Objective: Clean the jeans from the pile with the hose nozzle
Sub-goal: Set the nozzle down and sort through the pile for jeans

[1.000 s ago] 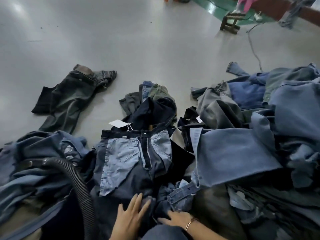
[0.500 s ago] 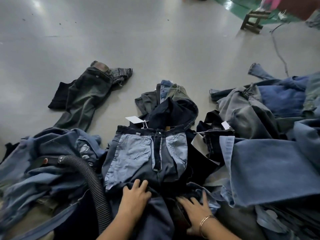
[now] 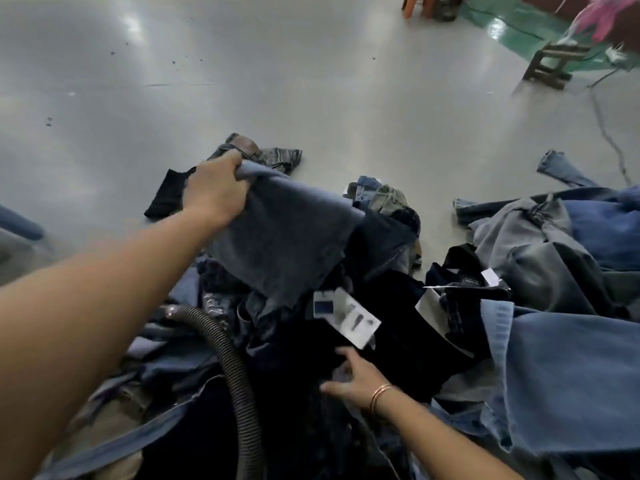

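At the left of the pile, the left hand is raised with its fingers clenched on the edge of a blue denim piece, lifting that edge above the heap while the rest of the cloth drapes down onto the jeans beneath. Lower and nearer the body, the right hand, with bangles at the wrist, rests open with fingers spread on a dark pair of jeans; it presses on the fabric and grasps nothing. A paper tag lies on the dark cloth just beyond those fingers.

Between the two arms, the ribbed hose curves up from the bottom edge and ends among the garments below the lifted cloth; its nozzle cannot be made out. The pile of jeans spreads to the right edge of the view and down to the bottom edge.

Beyond the left hand, a separate dark pair lies flat on the grey floor, apart from the heap. Open floor runs from the pile's far edge to a wooden stool at upper right.
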